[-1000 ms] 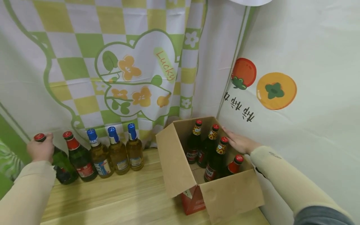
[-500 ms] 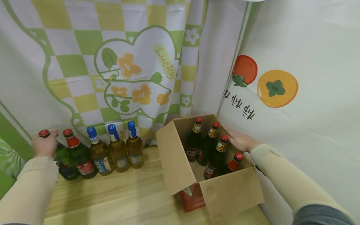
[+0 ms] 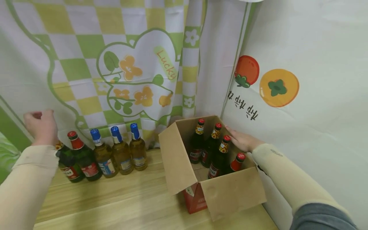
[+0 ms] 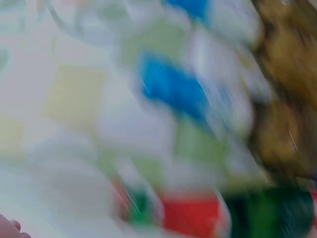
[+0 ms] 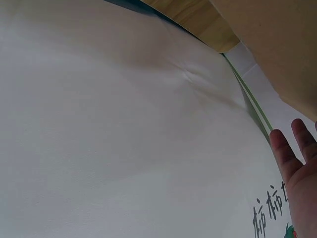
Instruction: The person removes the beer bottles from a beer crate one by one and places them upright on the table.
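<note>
My left hand [image 3: 41, 126] is raised above the leftmost green beer bottle [image 3: 70, 171], fingers loosely curled and holding nothing. The wrist hides that bottle's cap. Beside it stand a red-necked green bottle [image 3: 87, 163] and several amber bottles with blue foil tops [image 3: 123, 158]. In the blurred left wrist view, only fingertips [image 4: 11, 229] show at the lower left corner. My right hand [image 3: 242, 139] rests with extended fingers along the outer right side of an open cardboard box [image 3: 179, 156]. Several red-capped green bottles [image 3: 218, 161] stand upright inside the box.
The wooden table [image 3: 123, 201] runs along a checked curtain [image 3: 89, 73] at the back. A white wall covering with printed fruit [image 3: 279, 88] rises close on the box's right. Two box flaps [image 3: 234, 191] spread outward over the table.
My left hand has let go of the leftmost green bottle's neck and moved up off it, after shifting the bottle slightly right. My right hand stays at the box.
</note>
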`<state>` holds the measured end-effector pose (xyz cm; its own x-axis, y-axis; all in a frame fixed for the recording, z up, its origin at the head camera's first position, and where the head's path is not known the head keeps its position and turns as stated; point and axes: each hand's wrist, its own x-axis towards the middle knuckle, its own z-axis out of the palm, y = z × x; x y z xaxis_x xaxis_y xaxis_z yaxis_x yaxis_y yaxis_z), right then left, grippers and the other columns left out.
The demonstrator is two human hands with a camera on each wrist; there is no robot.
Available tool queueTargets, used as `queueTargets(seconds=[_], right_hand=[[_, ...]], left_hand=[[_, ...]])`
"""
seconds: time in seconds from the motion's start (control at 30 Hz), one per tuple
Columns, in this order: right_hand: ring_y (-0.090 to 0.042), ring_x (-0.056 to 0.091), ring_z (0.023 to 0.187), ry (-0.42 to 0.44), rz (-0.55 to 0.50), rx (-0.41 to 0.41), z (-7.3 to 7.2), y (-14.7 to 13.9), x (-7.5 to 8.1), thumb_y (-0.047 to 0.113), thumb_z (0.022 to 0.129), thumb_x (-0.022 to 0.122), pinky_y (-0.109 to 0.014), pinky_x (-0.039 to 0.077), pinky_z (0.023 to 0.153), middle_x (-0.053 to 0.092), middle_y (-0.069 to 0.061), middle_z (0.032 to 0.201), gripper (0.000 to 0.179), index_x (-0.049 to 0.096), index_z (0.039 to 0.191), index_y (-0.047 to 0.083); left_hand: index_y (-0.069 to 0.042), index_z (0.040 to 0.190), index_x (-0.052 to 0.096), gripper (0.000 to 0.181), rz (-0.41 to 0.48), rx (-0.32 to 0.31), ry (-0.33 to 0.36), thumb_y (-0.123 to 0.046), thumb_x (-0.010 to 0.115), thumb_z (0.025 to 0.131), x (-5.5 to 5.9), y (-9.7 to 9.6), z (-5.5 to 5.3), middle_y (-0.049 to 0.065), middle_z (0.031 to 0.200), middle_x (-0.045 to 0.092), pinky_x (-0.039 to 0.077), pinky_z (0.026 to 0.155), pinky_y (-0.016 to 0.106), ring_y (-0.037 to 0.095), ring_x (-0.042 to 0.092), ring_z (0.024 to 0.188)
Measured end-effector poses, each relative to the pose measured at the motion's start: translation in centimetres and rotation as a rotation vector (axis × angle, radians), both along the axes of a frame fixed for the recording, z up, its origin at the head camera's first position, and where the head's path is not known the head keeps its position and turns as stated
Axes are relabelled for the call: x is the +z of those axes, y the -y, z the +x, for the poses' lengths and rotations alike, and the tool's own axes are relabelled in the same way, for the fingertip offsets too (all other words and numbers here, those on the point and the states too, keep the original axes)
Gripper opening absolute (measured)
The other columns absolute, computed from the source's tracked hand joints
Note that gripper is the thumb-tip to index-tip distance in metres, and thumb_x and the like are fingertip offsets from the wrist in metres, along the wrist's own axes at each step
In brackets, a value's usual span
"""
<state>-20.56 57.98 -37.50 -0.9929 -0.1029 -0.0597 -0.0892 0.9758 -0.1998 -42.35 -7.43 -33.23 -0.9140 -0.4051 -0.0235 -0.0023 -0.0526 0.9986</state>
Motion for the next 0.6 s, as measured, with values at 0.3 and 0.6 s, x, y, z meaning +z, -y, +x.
queueTargets(seconds=[0.3, 0.6], right_hand=[[-0.049, 0.024, 0.149, -0.002, -0.018, 0.012, 0.0, 0.0, -0.3, 0.016, 0.11, 0.031, -0.056, 0.02, 0.12, 0.018, -0.031, 0.164, 0.058, 0.015, 0.16, -0.01], [-0.048, 0.025, 0.149, 0.011, -0.014, -0.008, 0.1, 0.1, 0.0, 0.018, 0.111, 0.032, -0.056, 0.02, 0.12, 0.018, -0.03, 0.164, 0.058, 0.014, 0.161, -0.007]], left_hand=[[-0.023, 0.107, 0.049, 0.018, -0.042, -0.197, -0.347, -0.012, 0.061, 0.1, 5.8, -11.7, 3.3, -0.008, 0.111, 0.047, 0.038, 0.097, 0.019, 0.006, 0.047, 0.107], [0.001, 0.124, 0.047, 0.028, -0.202, -0.545, -0.445, -0.011, 0.058, 0.101, 6.1, -21.5, 7.2, 0.016, 0.129, 0.053, 0.042, 0.104, 0.033, 0.024, 0.05, 0.126]])
